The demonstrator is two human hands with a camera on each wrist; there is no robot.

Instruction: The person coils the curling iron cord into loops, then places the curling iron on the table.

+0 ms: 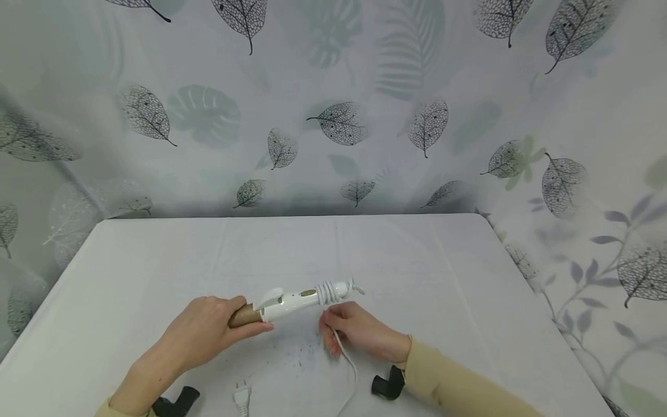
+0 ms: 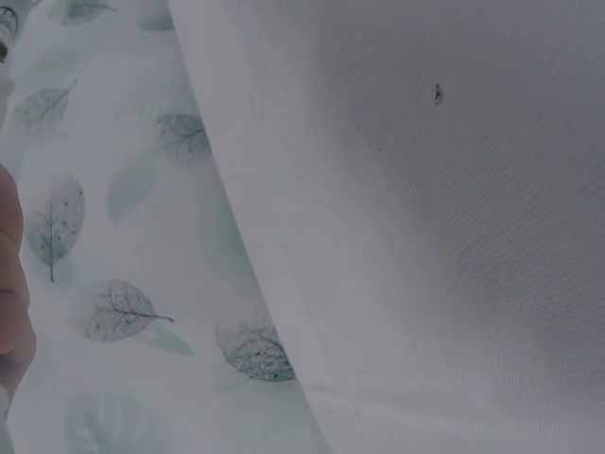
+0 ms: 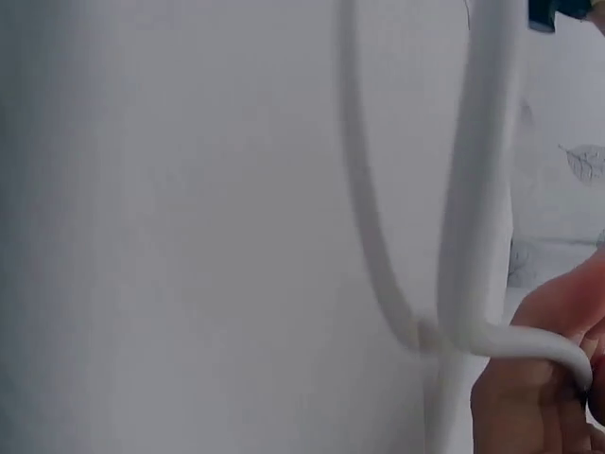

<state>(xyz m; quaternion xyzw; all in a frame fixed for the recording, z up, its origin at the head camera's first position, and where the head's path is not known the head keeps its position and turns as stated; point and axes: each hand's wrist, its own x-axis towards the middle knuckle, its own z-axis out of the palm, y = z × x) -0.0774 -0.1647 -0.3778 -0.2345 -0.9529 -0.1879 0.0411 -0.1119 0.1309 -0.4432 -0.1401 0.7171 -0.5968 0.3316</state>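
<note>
In the head view my left hand (image 1: 200, 330) grips a curling iron (image 1: 292, 303) by its gold-brown barrel, with the white handle pointing right. Several turns of white cord (image 1: 327, 293) are wound around the handle's end. Just below that end, my right hand (image 1: 365, 333) pinches a loose stretch of the cord, which hangs down toward the near edge. The right wrist view shows this cord (image 3: 473, 189) bending into the fingers (image 3: 529, 402). Only part of the left hand (image 2: 11, 284) appears at the edge of the left wrist view; the iron is mostly outside it.
A white two-pin plug (image 1: 242, 398) lies on the white table (image 1: 156, 260) near the front. Black angled pieces (image 1: 179, 402) show beside both wrists. Dark specks (image 1: 299, 350) mark the tabletop below the iron. Leaf-patterned cloth (image 1: 339, 124) stands behind and beside the table.
</note>
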